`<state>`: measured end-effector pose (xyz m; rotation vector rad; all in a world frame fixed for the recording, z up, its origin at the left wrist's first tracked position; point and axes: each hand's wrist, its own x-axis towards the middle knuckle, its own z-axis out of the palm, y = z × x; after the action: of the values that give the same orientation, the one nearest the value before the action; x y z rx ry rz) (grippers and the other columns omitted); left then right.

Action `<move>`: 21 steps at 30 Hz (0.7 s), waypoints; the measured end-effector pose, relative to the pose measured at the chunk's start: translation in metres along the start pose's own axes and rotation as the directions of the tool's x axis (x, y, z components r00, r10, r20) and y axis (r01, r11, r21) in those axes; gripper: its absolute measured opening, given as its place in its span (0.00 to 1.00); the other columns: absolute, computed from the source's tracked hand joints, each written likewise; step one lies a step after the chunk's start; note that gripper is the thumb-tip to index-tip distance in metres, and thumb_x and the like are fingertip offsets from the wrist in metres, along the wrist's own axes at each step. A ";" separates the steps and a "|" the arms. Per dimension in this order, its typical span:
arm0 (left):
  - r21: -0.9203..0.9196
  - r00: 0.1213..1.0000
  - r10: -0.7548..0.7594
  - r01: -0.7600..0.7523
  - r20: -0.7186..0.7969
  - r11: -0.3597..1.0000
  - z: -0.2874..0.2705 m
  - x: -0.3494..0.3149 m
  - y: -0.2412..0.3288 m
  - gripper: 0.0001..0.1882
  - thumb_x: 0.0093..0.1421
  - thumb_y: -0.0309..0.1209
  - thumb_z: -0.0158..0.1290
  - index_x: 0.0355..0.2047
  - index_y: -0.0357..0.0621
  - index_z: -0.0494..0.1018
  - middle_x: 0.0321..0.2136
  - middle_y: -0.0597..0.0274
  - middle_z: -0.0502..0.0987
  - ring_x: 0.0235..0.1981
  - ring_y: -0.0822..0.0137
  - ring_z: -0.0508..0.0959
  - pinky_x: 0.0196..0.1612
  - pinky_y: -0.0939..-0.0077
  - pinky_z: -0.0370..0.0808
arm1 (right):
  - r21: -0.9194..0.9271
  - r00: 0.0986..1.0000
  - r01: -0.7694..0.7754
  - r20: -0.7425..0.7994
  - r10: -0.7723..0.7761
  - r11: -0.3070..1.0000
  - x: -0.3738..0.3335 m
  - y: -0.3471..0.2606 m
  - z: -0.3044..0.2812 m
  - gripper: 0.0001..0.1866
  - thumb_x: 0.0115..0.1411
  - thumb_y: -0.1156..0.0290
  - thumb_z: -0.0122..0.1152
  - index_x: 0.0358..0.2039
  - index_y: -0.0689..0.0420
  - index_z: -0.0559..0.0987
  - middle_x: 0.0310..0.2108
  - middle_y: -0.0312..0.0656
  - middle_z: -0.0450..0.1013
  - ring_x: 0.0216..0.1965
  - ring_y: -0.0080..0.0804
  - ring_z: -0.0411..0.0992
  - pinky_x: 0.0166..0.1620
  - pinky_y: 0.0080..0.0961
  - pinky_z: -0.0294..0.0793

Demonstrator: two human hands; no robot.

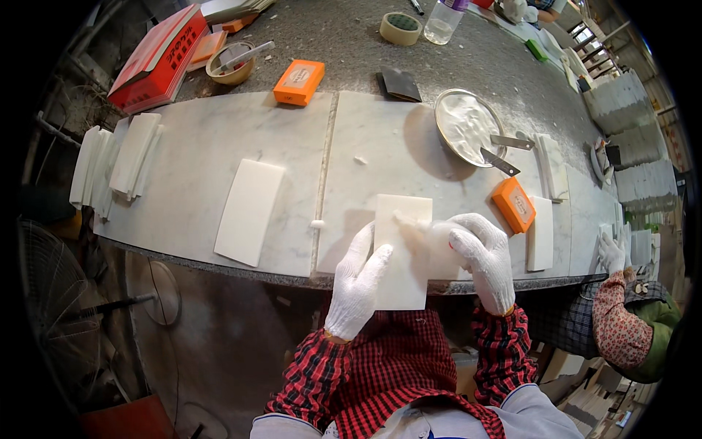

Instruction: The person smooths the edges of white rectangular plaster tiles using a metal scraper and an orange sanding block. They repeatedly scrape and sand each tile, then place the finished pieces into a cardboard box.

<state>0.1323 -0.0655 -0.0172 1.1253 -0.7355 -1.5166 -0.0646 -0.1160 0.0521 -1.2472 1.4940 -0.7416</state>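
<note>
My left hand [353, 285], in a white knit glove, grips the left edge of a white rectangular tile [401, 282], thumb on its face. The tile is tilted up at the table's front edge. My right hand [484, 257], also gloved, is closed around a pale, translucent, crumpled piece [441, 240], perhaps plastic film. That piece touches the tile's upper right part, where a damp-looking smear shows. Something small and red shows at a right fingertip. Another white tile [251, 212] lies flat to the left.
A bowl of white paste [468, 124] with two putty knives stands beyond my right hand. Orange boxes [299, 82] [514, 205], tape [400, 29], a bottle [444, 22] and black sandpaper [399, 85] lie around. Tile stacks [135, 155] stand left; a co-worker's gloved hand [612, 251] is right.
</note>
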 end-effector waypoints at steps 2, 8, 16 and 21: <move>-0.034 1.000 0.007 -0.007 -0.013 0.999 0.001 0.000 0.001 0.24 0.74 0.26 0.48 0.67 0.32 0.65 0.56 0.55 0.77 0.55 0.69 0.76 0.59 0.74 0.73 | -0.019 1.000 0.008 -0.004 -0.008 1.000 0.000 -0.001 0.001 0.17 0.62 0.65 0.64 0.43 0.66 0.83 0.34 0.36 0.78 0.35 0.20 0.71 0.40 0.21 0.72; 0.009 1.000 -0.018 0.018 0.009 1.000 0.001 -0.001 0.004 0.25 0.74 0.27 0.45 0.69 0.32 0.64 0.59 0.56 0.75 0.57 0.69 0.75 0.61 0.73 0.72 | -0.034 0.999 0.035 -0.007 -0.035 0.999 0.000 -0.001 0.001 0.16 0.62 0.65 0.64 0.42 0.67 0.83 0.34 0.36 0.78 0.36 0.20 0.72 0.41 0.21 0.73; 0.000 1.000 0.011 -0.011 -0.008 1.000 0.000 0.000 0.002 0.24 0.73 0.26 0.49 0.67 0.31 0.65 0.57 0.54 0.77 0.56 0.69 0.76 0.60 0.73 0.73 | -0.044 1.000 0.019 -0.007 -0.020 0.999 0.001 -0.005 0.004 0.16 0.62 0.65 0.64 0.42 0.67 0.83 0.34 0.37 0.78 0.36 0.21 0.72 0.42 0.22 0.74; 0.002 1.000 -0.003 0.003 -0.010 1.000 0.000 0.000 0.000 0.25 0.74 0.27 0.48 0.68 0.31 0.64 0.58 0.53 0.76 0.57 0.68 0.75 0.61 0.72 0.72 | -0.043 1.000 0.023 -0.004 -0.024 0.999 0.003 -0.002 0.003 0.16 0.63 0.65 0.64 0.42 0.67 0.83 0.34 0.38 0.78 0.37 0.21 0.73 0.43 0.22 0.74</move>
<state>0.1325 -0.0655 -0.0174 1.1353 -0.7285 -1.5123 -0.0606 -0.1190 0.0517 -1.2977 1.5081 -0.7317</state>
